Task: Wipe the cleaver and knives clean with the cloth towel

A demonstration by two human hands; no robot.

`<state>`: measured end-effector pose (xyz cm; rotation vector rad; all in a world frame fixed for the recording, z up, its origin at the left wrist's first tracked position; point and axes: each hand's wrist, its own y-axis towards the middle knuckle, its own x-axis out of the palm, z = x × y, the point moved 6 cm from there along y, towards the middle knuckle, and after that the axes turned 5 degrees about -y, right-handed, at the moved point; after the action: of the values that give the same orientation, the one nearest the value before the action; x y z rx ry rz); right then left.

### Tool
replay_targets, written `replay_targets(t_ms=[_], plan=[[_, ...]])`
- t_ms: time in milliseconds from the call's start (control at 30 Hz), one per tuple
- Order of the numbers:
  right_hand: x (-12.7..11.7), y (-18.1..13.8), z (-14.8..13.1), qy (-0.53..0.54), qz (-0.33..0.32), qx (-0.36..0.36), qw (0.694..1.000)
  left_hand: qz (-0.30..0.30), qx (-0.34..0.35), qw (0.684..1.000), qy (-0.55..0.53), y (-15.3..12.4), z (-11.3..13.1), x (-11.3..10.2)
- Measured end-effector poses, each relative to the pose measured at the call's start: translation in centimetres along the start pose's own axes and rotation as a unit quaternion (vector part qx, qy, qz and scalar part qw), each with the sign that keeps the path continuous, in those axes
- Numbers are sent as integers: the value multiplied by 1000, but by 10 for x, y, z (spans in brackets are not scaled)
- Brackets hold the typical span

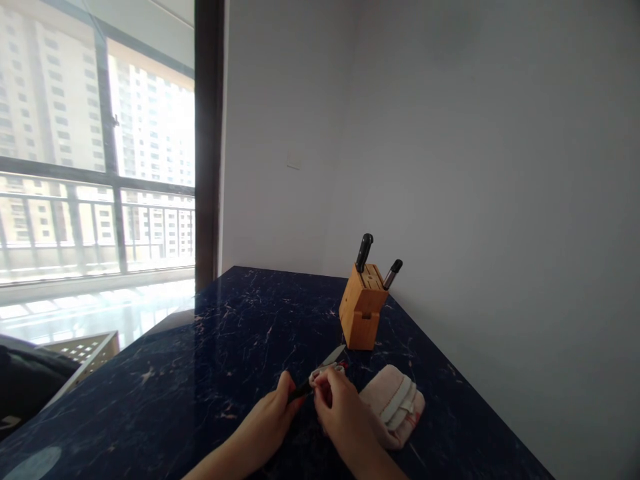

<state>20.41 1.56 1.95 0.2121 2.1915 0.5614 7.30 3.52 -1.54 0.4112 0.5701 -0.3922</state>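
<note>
My left hand (279,408) is closed around the black handle of a kitchen knife (334,357), low over the table. The blade points away and to the right. At the near part of the blade, my right hand (336,402) pinches a small whitish cloth (316,375) with a bit of red at its far side. Most of that cloth is hidden by the fingers. A folded pale pink towel (385,393) lies just right of my right hand. Beyond the blade tip stands a wooden knife block (361,320) with two black-handled tools in it.
The dark blue marbled table (250,333) reaches back to a grey wall (475,200), which also runs along its right side. On the left, a chair (85,353) with dark fabric on it stands beside the table, near a large window (100,133).
</note>
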Motion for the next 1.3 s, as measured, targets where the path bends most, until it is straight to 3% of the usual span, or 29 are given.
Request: replay_targets(t_ms=[133,333,567,967,1300], plan=[[0,0,-1,5,2,-7,1000,-12,16,1000,-17,1,0,3],[2,0,1,-20,-11,20,1000,15,-14,1000,-12,2,-8,3],[1,1,6,9,24,-2,1000,-23,-3,1000,-3,1,-1,2],[-24,25,47,133,109,77,982,-18,0,1000,22,-1,-1,1],[-28,31,72,143,140,102,974,-14,-10,1000,23,-1,-3,3]])
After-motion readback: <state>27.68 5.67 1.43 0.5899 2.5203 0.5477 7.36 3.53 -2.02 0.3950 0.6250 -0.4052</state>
